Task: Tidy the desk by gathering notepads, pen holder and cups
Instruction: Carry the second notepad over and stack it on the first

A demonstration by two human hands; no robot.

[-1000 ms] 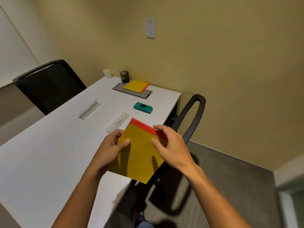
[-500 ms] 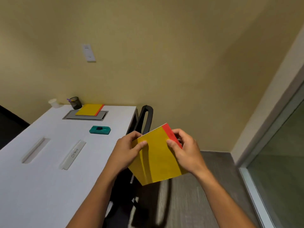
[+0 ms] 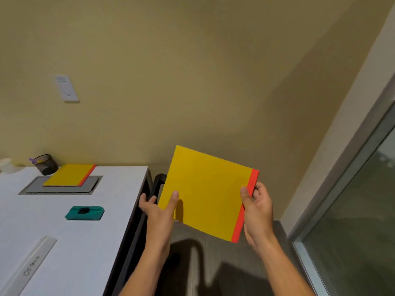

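Observation:
A yellow notepad (image 3: 210, 193) with a red spine hangs in the air to the right of the white desk (image 3: 106, 236), above the floor. My left hand (image 3: 159, 210) pinches its lower left corner, thumb on the cover. My right hand (image 3: 257, 207) grips the red spine edge. A second yellow notepad (image 3: 68, 175) lies on a grey mat (image 3: 89, 188) at the desk's far end. Next to it stands a black mesh pen holder (image 3: 46, 164), and a white cup (image 3: 6, 165) sits at the far left edge.
A teal block (image 3: 85, 213) lies mid-desk, and a white name plate (image 3: 32, 265) lies nearer me. A black chair arm (image 3: 157, 182) stands just past the desk's right edge. A glass door frame (image 3: 342, 189) runs down the right side.
The notepad has swung from over the desk edge out to the right and higher, its cover turned flat toward me. My view has turned right. Both hands kept hold of it.

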